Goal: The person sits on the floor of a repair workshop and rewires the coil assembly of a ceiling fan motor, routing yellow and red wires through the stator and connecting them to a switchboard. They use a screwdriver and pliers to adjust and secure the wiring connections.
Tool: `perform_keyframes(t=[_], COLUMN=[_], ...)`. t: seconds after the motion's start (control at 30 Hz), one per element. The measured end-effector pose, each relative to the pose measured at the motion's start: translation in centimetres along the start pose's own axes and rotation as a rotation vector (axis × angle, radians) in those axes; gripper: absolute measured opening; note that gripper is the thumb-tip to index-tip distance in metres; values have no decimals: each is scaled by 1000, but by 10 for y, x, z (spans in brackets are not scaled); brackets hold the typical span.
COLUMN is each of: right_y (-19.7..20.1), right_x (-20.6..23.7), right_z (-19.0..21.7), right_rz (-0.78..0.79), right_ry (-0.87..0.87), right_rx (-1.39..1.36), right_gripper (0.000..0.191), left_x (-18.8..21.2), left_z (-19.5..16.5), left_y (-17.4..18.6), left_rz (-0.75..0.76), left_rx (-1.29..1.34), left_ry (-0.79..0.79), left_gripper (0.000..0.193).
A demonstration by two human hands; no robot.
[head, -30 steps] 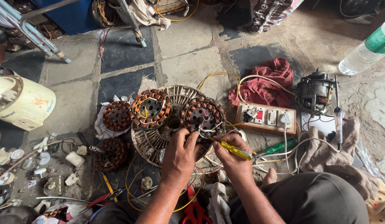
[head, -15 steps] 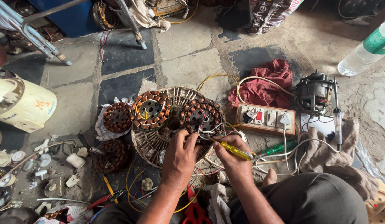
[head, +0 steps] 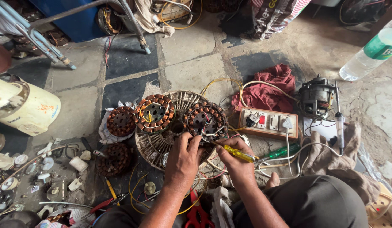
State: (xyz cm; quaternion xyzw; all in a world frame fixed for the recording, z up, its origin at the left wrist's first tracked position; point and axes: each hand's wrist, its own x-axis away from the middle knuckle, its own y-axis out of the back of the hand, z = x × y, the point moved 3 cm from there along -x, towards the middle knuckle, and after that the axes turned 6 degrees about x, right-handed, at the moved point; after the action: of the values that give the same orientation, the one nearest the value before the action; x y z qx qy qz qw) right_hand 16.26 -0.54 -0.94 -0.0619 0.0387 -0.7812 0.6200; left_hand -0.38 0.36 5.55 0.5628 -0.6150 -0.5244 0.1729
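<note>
Two copper-wound stators rest on a round metal fan housing [head: 162, 145] on the stone floor. My left hand [head: 184, 158] pinches thin white wires at the near edge of the right stator [head: 205, 121]. My right hand [head: 234, 157] grips a yellow-handled screwdriver [head: 239, 154], its tip pointing toward those same wires. The left stator [head: 155, 112] lies untouched beside it. Both hands sit close together over the housing's near right rim.
A switch and socket board [head: 269, 123], a red cloth [head: 269, 84], a small motor [head: 316, 97] and a green screwdriver [head: 284, 150] lie to the right. Two more stators [head: 120, 121] sit left, near a cream appliance [head: 23, 107]. A plastic bottle [head: 371, 50] lies far right.
</note>
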Motion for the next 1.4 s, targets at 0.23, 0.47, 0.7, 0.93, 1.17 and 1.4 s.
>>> perform_keyframes(t=[0.23,0.47,0.7,0.93,1.17,1.4], right_y=[38,48,37,32,38,51], right_x=[2,3,23,30,36,39], right_z=[-13,-15,-2,4,11,9], right_rz=[-372,-318,122,202,214,163], right_ry=[-5,-37,49,332,24,-13], right_rx=[-123,354,1332,1180,454,-22], right_gripper=[8,12,19,22,29,25], left_x=[41,143,181,159,67,48], left_z=[3,-25,10,35,23,21], left_y=[7,15,61,91,46,32], left_rz=[-34,-93,-239,-402,-186,-231], left_rx=[8,117,51,84,48,-15], left_ry=[72,-35,269,484,506,579], left_gripper=[36,39,32,29,73,62])
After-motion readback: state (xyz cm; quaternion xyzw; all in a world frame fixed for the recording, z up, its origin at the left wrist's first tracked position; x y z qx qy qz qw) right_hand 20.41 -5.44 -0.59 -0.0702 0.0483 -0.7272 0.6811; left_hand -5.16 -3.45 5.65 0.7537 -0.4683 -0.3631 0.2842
